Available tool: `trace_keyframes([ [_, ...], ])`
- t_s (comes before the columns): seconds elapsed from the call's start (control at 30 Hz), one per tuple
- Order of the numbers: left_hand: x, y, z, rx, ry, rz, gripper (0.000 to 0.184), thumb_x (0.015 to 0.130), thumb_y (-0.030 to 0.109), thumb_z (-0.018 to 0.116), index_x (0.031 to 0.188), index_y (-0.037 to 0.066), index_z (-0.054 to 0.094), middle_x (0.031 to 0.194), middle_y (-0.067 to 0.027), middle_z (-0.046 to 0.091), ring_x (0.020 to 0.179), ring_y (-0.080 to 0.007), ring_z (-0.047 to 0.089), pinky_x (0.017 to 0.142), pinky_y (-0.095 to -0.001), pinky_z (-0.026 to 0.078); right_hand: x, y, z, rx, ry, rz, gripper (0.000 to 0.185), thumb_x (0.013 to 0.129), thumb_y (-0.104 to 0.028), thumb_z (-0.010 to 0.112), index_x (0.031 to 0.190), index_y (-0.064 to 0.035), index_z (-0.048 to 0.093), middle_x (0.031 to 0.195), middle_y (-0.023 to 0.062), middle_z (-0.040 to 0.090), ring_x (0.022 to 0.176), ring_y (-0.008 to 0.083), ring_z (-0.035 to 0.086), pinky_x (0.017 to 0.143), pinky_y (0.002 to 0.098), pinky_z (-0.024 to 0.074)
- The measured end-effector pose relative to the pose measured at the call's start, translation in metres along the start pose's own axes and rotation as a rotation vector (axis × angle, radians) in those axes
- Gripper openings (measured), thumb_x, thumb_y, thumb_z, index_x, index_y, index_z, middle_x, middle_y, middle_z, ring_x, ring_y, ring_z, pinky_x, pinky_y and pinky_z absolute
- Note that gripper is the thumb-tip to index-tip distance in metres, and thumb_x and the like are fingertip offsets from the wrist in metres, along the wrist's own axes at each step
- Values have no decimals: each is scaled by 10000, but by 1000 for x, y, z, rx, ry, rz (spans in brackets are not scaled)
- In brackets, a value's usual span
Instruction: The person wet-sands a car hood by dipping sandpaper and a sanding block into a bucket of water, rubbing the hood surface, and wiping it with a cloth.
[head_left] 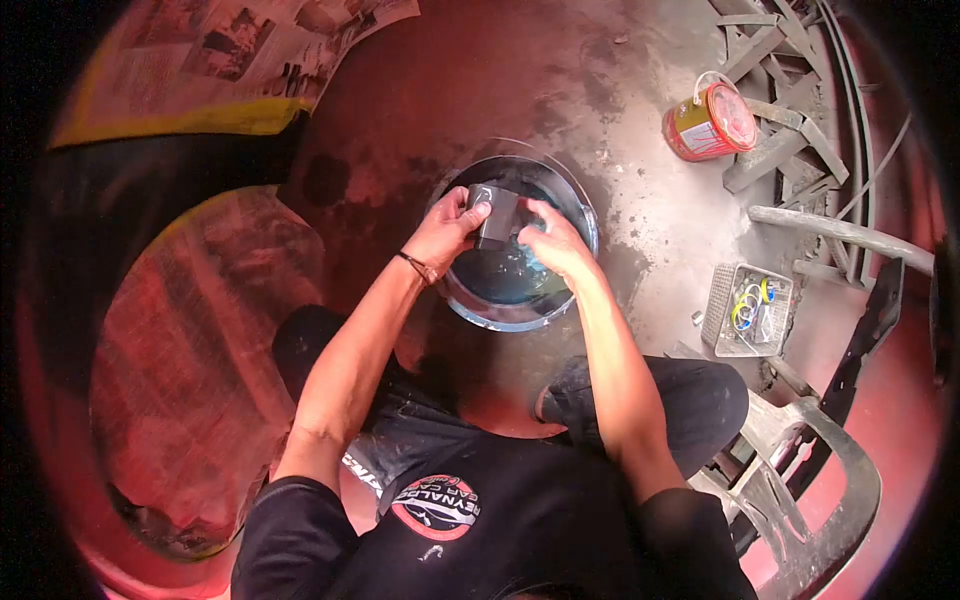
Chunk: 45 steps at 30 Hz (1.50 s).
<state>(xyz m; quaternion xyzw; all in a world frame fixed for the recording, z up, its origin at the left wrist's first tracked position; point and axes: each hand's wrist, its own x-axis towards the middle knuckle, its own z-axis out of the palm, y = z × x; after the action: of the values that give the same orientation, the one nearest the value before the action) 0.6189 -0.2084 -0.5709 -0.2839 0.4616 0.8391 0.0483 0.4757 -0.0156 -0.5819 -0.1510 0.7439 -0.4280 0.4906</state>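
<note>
A dark grey piece of sandpaper is held over a round bucket on the floor between my knees. Water with some light foam lies in the bucket. My left hand grips the sheet's left side, thumb on top and fingers behind. At its right edge, my right hand pinches the sheet with curled fingers. The sheet appears bent, and its underside is hidden.
A red and yellow paint can stands at upper right beside a metal frame. Below it is a grey basket with yellow and white items. A dusty plastic chair is at lower right. Newspaper masking covers a surface at upper left.
</note>
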Motion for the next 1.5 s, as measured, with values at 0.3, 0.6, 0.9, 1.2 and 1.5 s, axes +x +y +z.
trace_keyframes([
  [0.3, 15, -10, 23, 297, 264, 300, 264, 966, 146, 887, 947, 68, 636, 824, 51, 599, 793, -77, 515, 701, -287, 442, -31, -27, 12, 635, 120, -61, 447, 1020, -151, 791, 1417, -96, 591, 1280, 93, 713, 1132, 229, 734, 972, 441, 597],
  [0.6, 7, -4, 28, 364, 317, 518, 314, 908, 167, 933, 932, 57, 640, 820, 39, 612, 787, -87, 538, 726, -298, 476, -32, -27, 20, 650, 201, -240, 335, 942, -175, 807, 1165, -92, 570, 1114, 26, 668, 1039, 156, 633, 894, 334, 520],
  [0.9, -14, 11, 34, -218, -20, -406, 734, 1094, 676, 603, 1335, -16, 640, 1106, -189, 799, 1058, -279, 795, 978, -426, 667, -41, -53, 15, -511, 657, -805, 529, 728, -93, 922, 1061, -99, 511, 1145, 141, 654, 1077, 370, 670, 887, 461, 511],
  [1.2, 9, -9, 44, -409, 65, 2, 277, 1160, 225, 641, 1353, 53, 740, 1264, -60, 783, 1125, -179, 748, 1002, -388, 617, -78, -48, 14, -872, 372, -861, 630, 650, -149, 975, 1142, -113, 583, 1172, 91, 647, 1093, 350, 663, 896, 508, 489],
  [1.5, 11, 6, 42, -527, 425, 215, 263, 1181, 258, 611, 1343, 85, 724, 1159, -52, 781, 984, -167, 742, 859, -351, 623, -59, -24, 25, 265, 506, -422, 717, 887, -235, 970, 1374, -92, 463, 1115, 52, 606, 990, 185, 615, 815, 338, 530],
])
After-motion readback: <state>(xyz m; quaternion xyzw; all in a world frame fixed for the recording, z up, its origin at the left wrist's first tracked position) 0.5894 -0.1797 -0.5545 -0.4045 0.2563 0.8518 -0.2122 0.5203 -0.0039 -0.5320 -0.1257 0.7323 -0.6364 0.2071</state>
